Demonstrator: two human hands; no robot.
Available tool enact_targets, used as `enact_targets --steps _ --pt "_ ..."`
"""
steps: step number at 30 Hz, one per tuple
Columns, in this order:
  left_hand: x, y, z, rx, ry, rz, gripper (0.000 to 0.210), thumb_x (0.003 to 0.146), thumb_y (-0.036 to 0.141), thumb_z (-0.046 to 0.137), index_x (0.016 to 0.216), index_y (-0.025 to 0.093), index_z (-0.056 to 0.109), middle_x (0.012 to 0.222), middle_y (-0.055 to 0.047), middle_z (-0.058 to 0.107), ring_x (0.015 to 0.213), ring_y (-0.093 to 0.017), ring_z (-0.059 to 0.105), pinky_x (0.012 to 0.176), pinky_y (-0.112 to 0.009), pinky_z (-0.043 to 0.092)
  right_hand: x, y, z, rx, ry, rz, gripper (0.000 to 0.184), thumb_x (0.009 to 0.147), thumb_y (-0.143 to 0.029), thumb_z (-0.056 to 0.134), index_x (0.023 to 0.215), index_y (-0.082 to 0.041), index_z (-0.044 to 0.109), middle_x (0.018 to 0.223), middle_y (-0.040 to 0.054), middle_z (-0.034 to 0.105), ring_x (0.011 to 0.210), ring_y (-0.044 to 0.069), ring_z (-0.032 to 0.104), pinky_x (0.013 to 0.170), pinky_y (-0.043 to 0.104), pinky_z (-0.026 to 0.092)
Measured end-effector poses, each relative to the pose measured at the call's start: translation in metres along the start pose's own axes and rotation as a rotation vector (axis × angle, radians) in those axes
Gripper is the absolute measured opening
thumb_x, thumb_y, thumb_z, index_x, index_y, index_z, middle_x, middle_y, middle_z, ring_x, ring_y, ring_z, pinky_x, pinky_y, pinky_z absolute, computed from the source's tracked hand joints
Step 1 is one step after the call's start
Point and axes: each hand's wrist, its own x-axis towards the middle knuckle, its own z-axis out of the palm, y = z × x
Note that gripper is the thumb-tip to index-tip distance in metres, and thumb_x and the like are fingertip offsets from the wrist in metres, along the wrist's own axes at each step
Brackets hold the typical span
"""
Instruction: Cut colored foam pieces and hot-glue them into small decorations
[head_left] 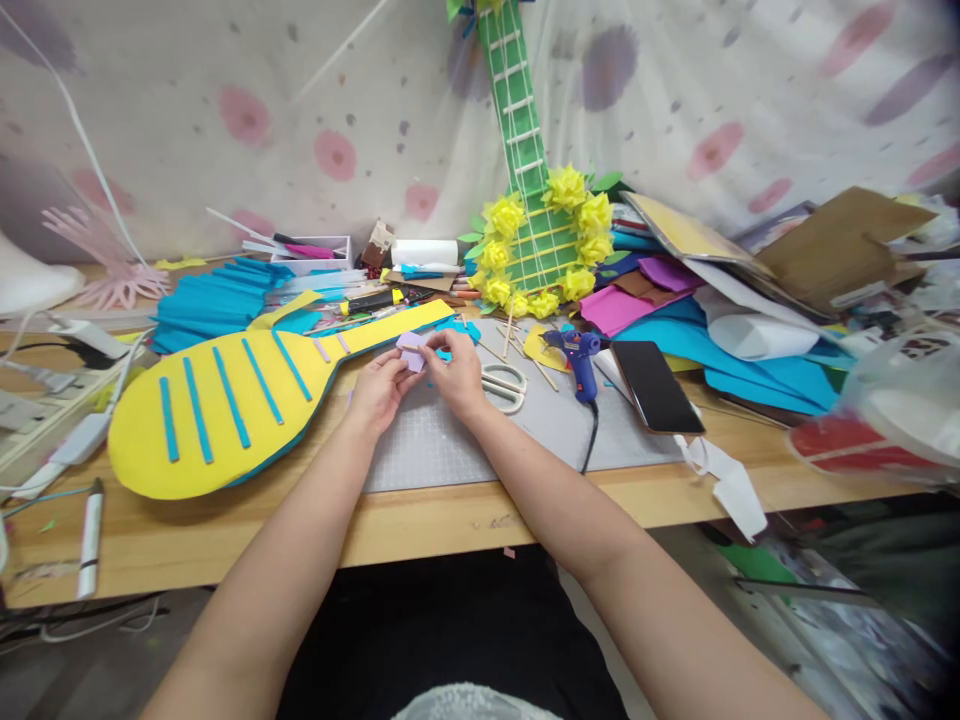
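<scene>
Between my two hands is a small piece of light purple paper (411, 345). My left hand (380, 390) pinches it from the left, and my right hand (456, 368) has its fingers closed at the right edge. Just left of them lies a yellow paper guitar (217, 415) with blue strips on its body and two light purple strips at the start of its neck. White-handled scissors (504, 388) rest beside my right hand on the grey cutting mat (427, 450). Thin wooden sticks (510, 330) lie behind the scissors.
A blue glue gun (577, 358) and a black phone (657, 387) lie to the right. Behind stands a green paper guitar (529, 160) with yellow flowers. Coloured paper (720, 340) is piled at the right. A marker (91, 540) and power strip (30, 440) are at the left.
</scene>
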Motion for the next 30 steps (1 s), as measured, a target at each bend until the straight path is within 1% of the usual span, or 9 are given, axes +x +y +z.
enact_targets --steps 3,7,14,16,19,22,24,27,30 --pt "-0.001 0.002 -0.001 0.001 -0.033 -0.013 0.014 0.065 0.004 0.056 0.074 0.013 0.061 0.070 -0.002 0.066 0.064 -0.010 0.062 0.070 -0.028 0.053 0.001 -0.001 -0.001 -0.009 -0.013 0.006 0.008 0.080 -0.027 0.055 0.073 -0.022 0.053 0.078 0.0017 0.061 0.083 0.018 0.049 0.078 0.031 0.038" --pt "-0.002 0.004 -0.003 0.012 -0.062 -0.014 0.011 0.067 0.010 0.060 0.078 0.013 0.062 0.072 -0.001 0.066 0.064 -0.009 0.062 0.069 -0.025 0.052 0.001 -0.003 -0.003 -0.038 -0.066 -0.070 0.007 0.080 -0.027 0.055 0.074 -0.022 0.055 0.079 0.0025 0.061 0.086 0.019 0.049 0.082 0.032 0.037" --pt "0.002 0.002 -0.004 0.030 -0.008 0.003 0.012 0.065 0.016 0.066 0.073 0.014 0.057 0.066 0.002 0.062 0.058 -0.007 0.058 0.058 -0.019 0.047 0.000 -0.010 -0.004 -0.121 -0.116 -0.134 0.008 0.079 -0.028 0.056 0.073 -0.022 0.056 0.082 0.0042 0.060 0.089 0.021 0.048 0.086 0.035 0.034" --pt "0.003 0.001 -0.004 0.035 0.002 0.021 0.012 0.065 0.018 0.065 0.073 0.014 0.057 0.065 0.002 0.061 0.057 -0.007 0.057 0.057 -0.018 0.046 -0.001 -0.011 -0.004 -0.115 -0.088 -0.118 0.006 0.077 -0.027 0.057 0.075 -0.022 0.056 0.084 0.0045 0.059 0.091 0.021 0.048 0.086 0.035 0.035" --pt "0.004 0.002 -0.004 0.005 0.006 0.054 0.012 0.065 0.020 0.064 0.074 0.014 0.058 0.067 0.001 0.062 0.060 -0.008 0.058 0.060 -0.020 0.047 -0.001 -0.011 -0.002 -0.028 -0.012 0.014 0.007 0.076 -0.028 0.056 0.076 -0.021 0.053 0.080 0.0028 0.057 0.083 0.018 0.050 0.079 0.032 0.039" --pt "0.003 0.003 -0.004 -0.017 -0.011 0.076 0.013 0.063 0.020 0.064 0.073 0.014 0.058 0.068 0.001 0.063 0.063 -0.009 0.058 0.064 -0.022 0.048 -0.002 -0.007 0.003 0.196 -0.065 0.209 0.015 0.076 -0.035 0.055 0.074 -0.022 0.048 0.071 -0.0015 0.054 0.067 0.013 0.050 0.066 0.028 0.041" --pt "0.001 0.003 -0.004 0.000 -0.018 0.078 0.014 0.062 0.020 0.064 0.072 0.015 0.058 0.068 0.001 0.062 0.064 -0.009 0.057 0.065 -0.023 0.048 -0.001 -0.003 0.007 0.376 -0.107 0.306 0.020 0.074 -0.040 0.057 0.075 -0.021 0.048 0.070 -0.0030 0.054 0.064 0.011 0.051 0.063 0.026 0.042" --pt "0.000 0.003 -0.003 0.049 -0.005 0.084 0.015 0.060 0.022 0.065 0.072 0.015 0.058 0.070 0.001 0.062 0.065 -0.009 0.057 0.065 -0.023 0.047 0.001 0.000 0.010 0.593 -0.103 0.374 0.027 0.067 -0.042 0.063 0.077 -0.021 0.049 0.072 -0.0035 0.055 0.066 0.010 0.053 0.065 0.025 0.045" --pt "0.001 0.001 -0.003 0.079 0.014 0.111 0.017 0.060 0.023 0.066 0.072 0.015 0.059 0.072 0.001 0.062 0.066 -0.009 0.057 0.066 -0.024 0.046 0.004 0.000 0.011 0.711 -0.109 0.423 0.036 0.057 -0.042 0.069 0.076 -0.021 0.047 0.070 -0.0044 0.054 0.065 0.010 0.053 0.065 0.026 0.047"
